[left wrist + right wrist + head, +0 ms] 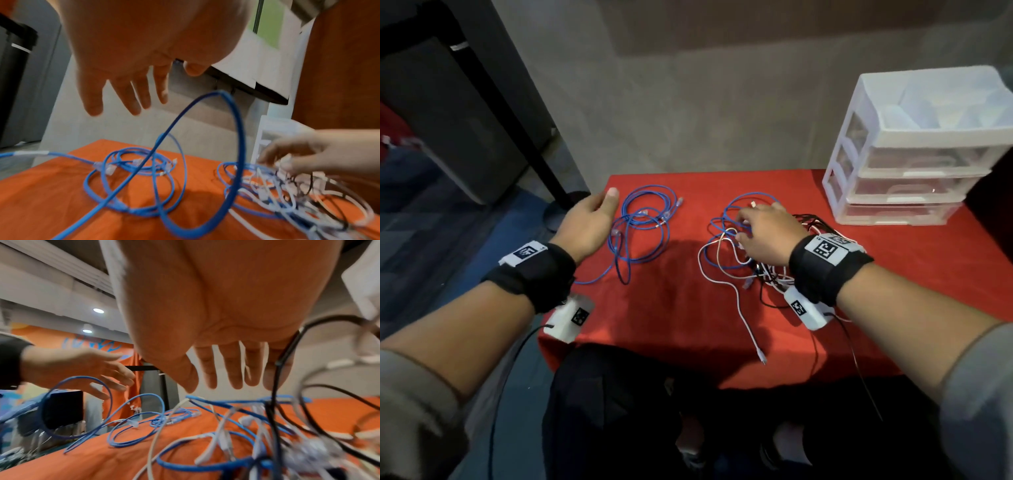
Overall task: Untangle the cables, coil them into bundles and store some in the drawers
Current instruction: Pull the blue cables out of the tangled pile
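On the red tablecloth (681, 308) a loose bunch of blue network cables (643, 222) lies left of centre. To its right sits a tangle of blue, white and black cables (743, 263). My left hand (599, 209) hovers over the table's left edge beside the blue bunch, fingers straight and holding nothing (144, 87). My right hand (748, 228) reaches down onto the tangle, its straight fingers (213, 379) touching the top strands without pinching any. A black cable (281, 363) arcs up past the little finger. One blue loop (232, 146) stands up close to the left wrist camera.
A white plastic drawer unit (907, 164) with three shut clear drawers stands at the table's back right corner. A white cable end (760, 356) trails toward the front edge. A dark table leg and floor (524, 137) lie off the left side. My knees are below the front edge.
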A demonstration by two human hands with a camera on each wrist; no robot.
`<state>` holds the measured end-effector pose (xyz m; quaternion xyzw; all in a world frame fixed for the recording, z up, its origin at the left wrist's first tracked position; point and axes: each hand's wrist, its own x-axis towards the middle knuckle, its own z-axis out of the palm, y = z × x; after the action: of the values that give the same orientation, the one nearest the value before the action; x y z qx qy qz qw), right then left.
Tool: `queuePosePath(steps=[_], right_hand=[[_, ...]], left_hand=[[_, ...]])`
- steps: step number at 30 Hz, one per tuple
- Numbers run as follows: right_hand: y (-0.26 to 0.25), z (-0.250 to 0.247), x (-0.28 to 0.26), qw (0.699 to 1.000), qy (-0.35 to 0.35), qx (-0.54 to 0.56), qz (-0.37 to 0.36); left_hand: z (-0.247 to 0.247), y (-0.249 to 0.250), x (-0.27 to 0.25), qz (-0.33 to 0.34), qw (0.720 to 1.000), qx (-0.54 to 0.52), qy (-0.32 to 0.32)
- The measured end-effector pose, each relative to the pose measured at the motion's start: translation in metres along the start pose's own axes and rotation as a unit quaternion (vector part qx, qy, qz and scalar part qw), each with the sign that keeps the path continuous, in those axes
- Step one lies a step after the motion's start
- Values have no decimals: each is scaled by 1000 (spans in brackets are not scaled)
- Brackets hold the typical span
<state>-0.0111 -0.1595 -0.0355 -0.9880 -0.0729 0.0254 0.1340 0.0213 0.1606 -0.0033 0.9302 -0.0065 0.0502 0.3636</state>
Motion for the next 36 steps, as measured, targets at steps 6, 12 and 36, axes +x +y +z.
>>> queuePosePath(steps=[6,12,36], right_hand=[[20,5,3,999,-41,-15,24],[18,-10,1,998,21,52,24],[58,-93,-12,951,214,224,20]], left_hand=[[-17,-20,-17,13,953,257,-161],[-5,-21,-2,19,988,84,-128],[7,22,37,22,988,152,32]])
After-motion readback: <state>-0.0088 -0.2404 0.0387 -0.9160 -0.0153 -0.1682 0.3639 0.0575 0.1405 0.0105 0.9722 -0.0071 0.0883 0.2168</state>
